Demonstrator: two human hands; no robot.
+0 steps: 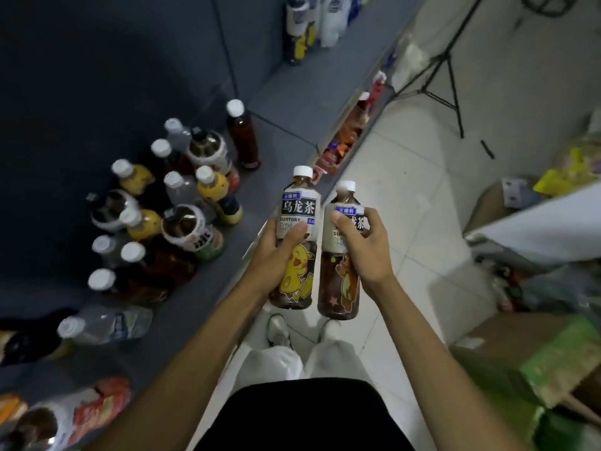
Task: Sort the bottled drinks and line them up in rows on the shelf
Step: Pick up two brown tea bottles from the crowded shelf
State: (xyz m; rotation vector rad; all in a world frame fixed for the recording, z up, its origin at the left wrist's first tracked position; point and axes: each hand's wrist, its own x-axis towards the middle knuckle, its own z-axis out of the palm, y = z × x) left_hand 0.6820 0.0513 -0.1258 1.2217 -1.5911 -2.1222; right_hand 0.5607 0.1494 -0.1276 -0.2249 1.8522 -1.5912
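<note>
Both hands hold one tea bottle each, upright, side by side over the floor just off the shelf's [286,102] front edge. Left hand [276,252] wraps the bottle with the yellow cartoon [297,242], thumb across its label. Right hand [364,245] wraps the bottle with the orange cartoon [340,255], thumb on the label. The two bottles nearly touch.

Shelf state: a mixed cluster of bottles [162,206] stands toward the back left, not in rows; brown, yellow and clear drinks are intermingled. One clear bottle [104,323] lies on its side near the front edge. A small group [312,24] stands at the far end.

Judgement: sorting is early. The middle stretch is bare; the matching pair awaits placing.
</note>
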